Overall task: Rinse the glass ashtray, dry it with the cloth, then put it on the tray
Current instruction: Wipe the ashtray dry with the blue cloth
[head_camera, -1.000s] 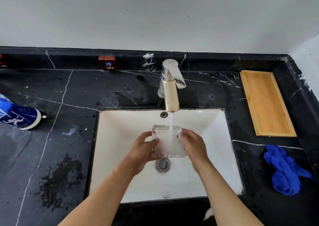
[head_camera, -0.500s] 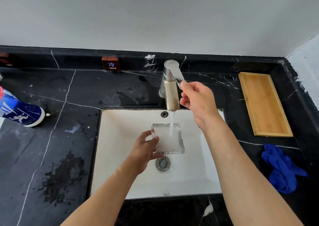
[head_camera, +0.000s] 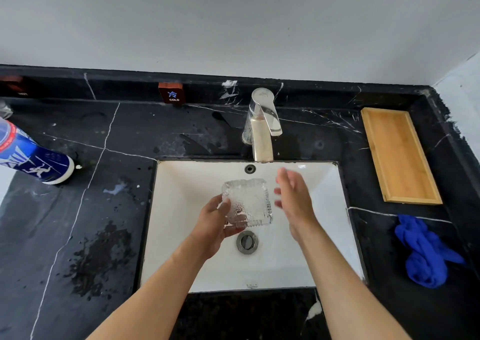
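Right hand [head_camera: 293, 199] has dropped from tap [head_camera: 262, 129] beside ashtray [head_camera: 248, 202]

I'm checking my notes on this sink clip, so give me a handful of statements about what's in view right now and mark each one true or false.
1. The left hand holds the glass ashtray over the sink. True.
2. Water is running from the tap. False: no stream shows below the spout.
3. The right hand grips the tap lever. False: it is open beside the ashtray, above the basin.
4. The wooden tray has nothing on it. True.
5. The blue cloth lies inside the tray. False: it lies on the counter nearer the person than the tray.
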